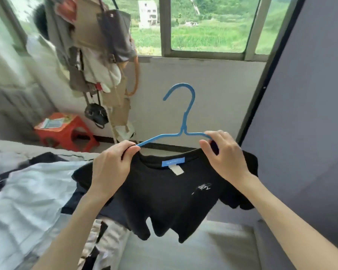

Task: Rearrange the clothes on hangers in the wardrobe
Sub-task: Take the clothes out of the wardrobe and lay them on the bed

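- Room with window [207, 26], white wall below; red plastic stool [67, 131] at left.
- Left hand [111, 164] pinches black t-shirt [164, 195] shoulder at the hanger's left arm.
- Blue thin hanger [183, 121] held mid-air, hook up, long axis left-right.
- Right hand [224, 154] grips the shirt's right shoulder over the hanger end.

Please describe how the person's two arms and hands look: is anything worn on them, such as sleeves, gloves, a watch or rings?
Both forearms are bare up to the frame's edge, with no sleeves visible. The left hand and the right hand wear no gloves. No watch, bracelet or ring shows on either wrist or on the fingers.
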Demonstrator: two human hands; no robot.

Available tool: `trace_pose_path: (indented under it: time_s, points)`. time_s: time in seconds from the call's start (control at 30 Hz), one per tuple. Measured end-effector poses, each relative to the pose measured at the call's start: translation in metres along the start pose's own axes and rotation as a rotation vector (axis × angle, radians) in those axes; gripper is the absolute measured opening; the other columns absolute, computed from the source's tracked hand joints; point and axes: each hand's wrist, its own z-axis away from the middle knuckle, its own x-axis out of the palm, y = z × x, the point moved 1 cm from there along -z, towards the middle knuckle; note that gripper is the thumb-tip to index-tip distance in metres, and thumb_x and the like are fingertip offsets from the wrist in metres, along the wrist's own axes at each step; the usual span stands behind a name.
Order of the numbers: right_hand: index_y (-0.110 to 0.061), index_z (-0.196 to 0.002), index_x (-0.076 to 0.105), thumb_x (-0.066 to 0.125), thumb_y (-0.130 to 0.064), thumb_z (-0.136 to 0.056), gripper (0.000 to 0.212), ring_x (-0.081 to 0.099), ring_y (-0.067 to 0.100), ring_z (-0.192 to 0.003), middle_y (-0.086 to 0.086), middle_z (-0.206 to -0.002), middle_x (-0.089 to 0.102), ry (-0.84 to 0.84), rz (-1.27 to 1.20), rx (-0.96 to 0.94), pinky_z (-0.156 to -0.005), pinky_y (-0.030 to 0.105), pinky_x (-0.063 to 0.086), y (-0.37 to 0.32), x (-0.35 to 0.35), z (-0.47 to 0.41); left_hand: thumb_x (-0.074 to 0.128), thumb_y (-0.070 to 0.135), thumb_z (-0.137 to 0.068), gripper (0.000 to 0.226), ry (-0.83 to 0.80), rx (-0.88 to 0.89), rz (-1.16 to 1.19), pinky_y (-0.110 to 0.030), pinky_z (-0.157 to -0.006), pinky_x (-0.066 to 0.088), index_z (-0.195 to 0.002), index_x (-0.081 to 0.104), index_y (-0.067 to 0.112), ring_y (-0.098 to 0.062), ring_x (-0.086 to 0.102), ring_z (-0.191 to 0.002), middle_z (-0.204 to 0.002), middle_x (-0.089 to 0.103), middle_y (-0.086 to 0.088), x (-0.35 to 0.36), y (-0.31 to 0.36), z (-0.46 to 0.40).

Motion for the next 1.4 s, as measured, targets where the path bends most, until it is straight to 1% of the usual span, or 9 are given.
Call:
trace_pose_path:
  time_s: [0.13,0.3,0.4,0.5,0.6,0.9,1.1,1.23,1.4]
  points:
    - [-0.003,-0.088,0.064,0.041,-0.036,-0.091,0.041,0.055,0.019,-0.068,0.004,-0.078,0.061,-0.048,-0.174,-0.029,-0.066,0.036,0.048,-0.042,0.063,-0.015,0.052,0.039,-0.09,0.033,0.094,-0.13,-0.11,-0.027,-0.057,0.046,-0.092,0.07,0.011,-0.023,0.063,-0.066,-0.078,0.07,-0.001,-0.054,-0.044,0.028]
    - [-0.007,-0.084,0.066,0.045,-0.04,-0.09,0.04,0.055,0.021,-0.065,0.001,-0.076,0.064,-0.11,-0.34,-0.13,-0.063,0.03,0.042,-0.116,0.117,-0.049,0.049,0.042,-0.084,0.039,0.273,-0.266,-0.29,-0.026,-0.068,0.044,-0.097,0.071,0.012,-0.023,0.066,-0.077,-0.087,0.072,-0.003,-0.122,-0.071,0.054]
    - [-0.011,-0.084,0.067,0.045,-0.042,-0.09,0.039,0.052,0.018,-0.058,-0.003,-0.072,0.062,-0.135,-0.401,-0.222,-0.056,0.031,0.044,-0.166,0.137,-0.074,0.048,0.049,-0.084,0.043,0.409,-0.376,-0.399,-0.026,-0.064,0.044,-0.096,0.07,0.014,-0.023,0.065,-0.073,-0.085,0.072,-0.003,-0.159,-0.078,0.07]
    - [-0.015,-0.078,0.067,0.045,-0.046,-0.087,0.039,0.047,0.016,-0.051,-0.01,-0.06,0.052,-0.136,-0.433,-0.344,-0.051,0.027,0.036,-0.215,0.152,-0.09,0.05,0.056,-0.085,0.045,0.546,-0.456,-0.544,-0.03,-0.058,0.048,-0.092,0.071,0.017,-0.022,0.064,-0.07,-0.08,0.071,0.0,-0.195,-0.078,0.091]
    - [-0.017,-0.077,0.069,0.048,-0.043,-0.087,0.035,0.045,0.016,-0.049,-0.009,-0.055,0.05,-0.193,-0.519,-0.445,-0.05,0.026,0.032,-0.256,0.162,-0.092,0.05,0.049,-0.085,0.04,0.644,-0.489,-0.681,-0.032,-0.054,0.049,-0.087,0.071,0.016,-0.02,0.064,-0.067,-0.076,0.07,0.002,-0.222,-0.072,0.117]
    - [-0.016,-0.079,0.072,0.047,-0.049,-0.084,0.041,0.05,0.016,-0.052,-0.002,-0.057,0.057,-0.364,-0.852,-0.578,-0.051,0.027,0.034,-0.365,0.206,-0.06,0.055,0.043,-0.085,0.035,0.758,-0.632,-0.985,-0.03,-0.049,0.046,-0.083,0.073,0.013,-0.018,0.063,-0.062,-0.073,0.071,0.0,-0.282,-0.07,0.189]
    - [-0.011,-0.078,0.069,0.052,-0.048,-0.087,0.041,0.059,0.026,-0.065,0.003,-0.069,0.066,-0.521,-0.837,-0.584,-0.061,0.037,0.046,-0.426,0.274,-0.03,0.061,0.046,-0.08,0.035,0.758,-0.8,-0.912,-0.027,-0.055,0.042,-0.083,0.074,0.014,-0.021,0.065,-0.071,-0.081,0.072,0.0,-0.309,-0.132,0.222]
    - [-0.009,-0.077,0.066,0.057,-0.037,-0.089,0.032,0.056,0.024,-0.068,0.004,-0.07,0.064,-0.575,-0.818,-0.536,-0.063,0.036,0.043,-0.473,0.319,-0.025,0.055,0.051,-0.081,0.039,0.749,-0.84,-0.815,-0.034,-0.061,0.047,-0.084,0.073,0.016,-0.02,0.062,-0.073,-0.08,0.071,0.002,-0.339,-0.198,0.236]
    - [-0.006,-0.077,0.066,0.059,-0.032,-0.089,0.03,0.054,0.024,-0.065,0.006,-0.067,0.061,-0.613,-0.818,-0.485,-0.062,0.034,0.039,-0.558,0.38,-0.04,0.061,0.036,-0.087,0.024,0.747,-0.862,-0.723,-0.032,-0.059,0.041,-0.088,0.071,0.014,-0.016,0.052,-0.07,-0.076,0.065,0.003,-0.399,-0.297,0.232]
